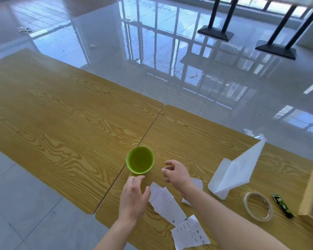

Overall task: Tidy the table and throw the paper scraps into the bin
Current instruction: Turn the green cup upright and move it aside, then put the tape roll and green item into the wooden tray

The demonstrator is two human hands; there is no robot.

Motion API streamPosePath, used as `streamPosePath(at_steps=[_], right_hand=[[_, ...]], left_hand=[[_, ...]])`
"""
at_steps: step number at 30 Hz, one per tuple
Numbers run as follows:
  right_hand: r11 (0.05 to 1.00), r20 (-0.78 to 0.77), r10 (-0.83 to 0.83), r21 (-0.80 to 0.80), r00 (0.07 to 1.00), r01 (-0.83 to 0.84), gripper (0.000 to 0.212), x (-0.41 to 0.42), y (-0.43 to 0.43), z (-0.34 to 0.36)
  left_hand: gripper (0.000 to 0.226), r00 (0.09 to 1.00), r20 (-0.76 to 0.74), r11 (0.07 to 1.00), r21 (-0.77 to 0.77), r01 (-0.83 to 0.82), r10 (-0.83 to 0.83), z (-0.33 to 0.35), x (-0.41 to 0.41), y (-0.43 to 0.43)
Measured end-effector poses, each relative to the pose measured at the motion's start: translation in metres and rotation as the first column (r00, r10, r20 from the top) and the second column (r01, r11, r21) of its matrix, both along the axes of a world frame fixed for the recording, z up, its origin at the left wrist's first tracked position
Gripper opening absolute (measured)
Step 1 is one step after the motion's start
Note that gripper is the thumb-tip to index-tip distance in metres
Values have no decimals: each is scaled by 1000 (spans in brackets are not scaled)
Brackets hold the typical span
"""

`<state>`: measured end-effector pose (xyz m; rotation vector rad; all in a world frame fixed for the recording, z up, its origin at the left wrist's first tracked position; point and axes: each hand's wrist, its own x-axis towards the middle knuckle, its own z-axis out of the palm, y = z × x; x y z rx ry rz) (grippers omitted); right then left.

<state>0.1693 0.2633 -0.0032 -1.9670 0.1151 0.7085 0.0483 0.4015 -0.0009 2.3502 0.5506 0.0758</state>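
Observation:
A small green bin [140, 160], round and shaped like a cup, stands on the wooden table [65, 112] at the seam between two tabletops. Nothing is visible inside it. My left hand [133, 197] hovers just in front of it, fingers spread, holding nothing. My right hand [176, 171] is to the bin's right with curled, parted fingers and nothing in them. Torn white paper scraps lie between and under my forearms: a long one [163, 202], a printed one [189, 233] near the front edge, and a small one [197, 184] partly hidden by my right arm.
A white folded plastic stand [238, 170] lies right of the scraps. A tape roll [258, 206], a dark green wrapper [283, 205] and an open wooden box [311, 193] sit at the far right. Bits of litter [92, 46] lie on the glossy floor beyond.

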Motion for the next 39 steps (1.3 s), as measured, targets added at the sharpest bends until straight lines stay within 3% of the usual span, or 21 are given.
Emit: streamPosePath(at_steps=[10, 20, 27, 34, 36, 39], right_hand=[[978, 151, 64, -205, 986, -32, 38, -38, -76, 17], [944, 186, -161, -256, 969, 206, 30, -81, -171, 29], [873, 185, -351, -289, 918, 392, 27, -97, -250, 33], [661, 433, -351, -514, 831, 547, 41, -70, -370, 35], [615, 422, -282, -609, 861, 500, 46, -61, -398, 29], [601, 261, -147, -743, 954, 296, 54, -53, -426, 15]], left_hand=[[39, 969, -4, 968, 32, 247, -247, 8, 16, -58], [41, 868, -13, 868, -51, 495, -496, 13, 36, -133], [64, 868, 9, 852, -183, 490, -497, 19, 61, -175], [44, 876, 1, 857, -204, 473, -483, 15, 88, -205], [33, 901, -20, 886, -190, 422, -433, 13, 90, -213], [28, 926, -84, 924, -150, 352, -367, 12, 91, -223]])
